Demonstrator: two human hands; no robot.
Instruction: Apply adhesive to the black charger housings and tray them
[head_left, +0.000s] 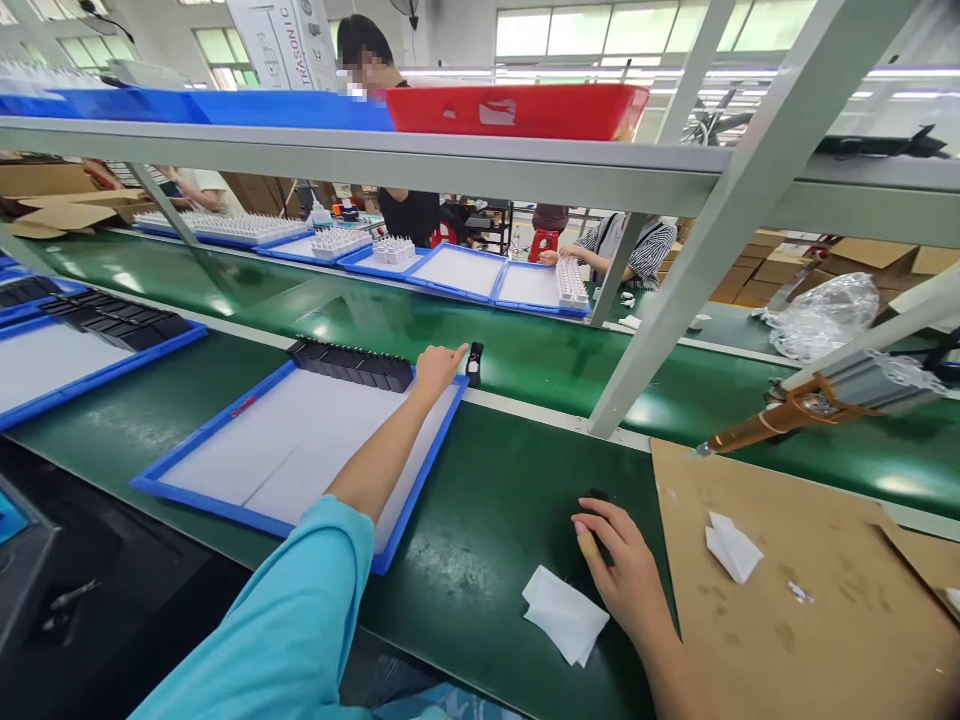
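My left hand [436, 372] reaches over the far right corner of a blue-rimmed tray [225, 478] with a white lining. Its index finger is stretched out towards a small upright black part [474, 364] at the edge of the green belt, and nothing shows in its grasp. A row of black block-shaped parts [351, 366] stands along the tray's far side. Lower right, my right hand [621, 562] rests over the green table, thumb and fingers apart. Just beyond its fingertips is a small dark thing [598, 494], mostly hidden. A folded white wipe [566, 615] lies beside that hand.
A brown cardboard sheet [780, 620] on the right bears another wipe [733, 547]. Above it hangs an orange-brown nozzle tool [765, 425]. A slanted white post [675, 300] and a shelf [525, 165] with a red bin [517, 110] cross the view. Co-workers sit beyond the belt.
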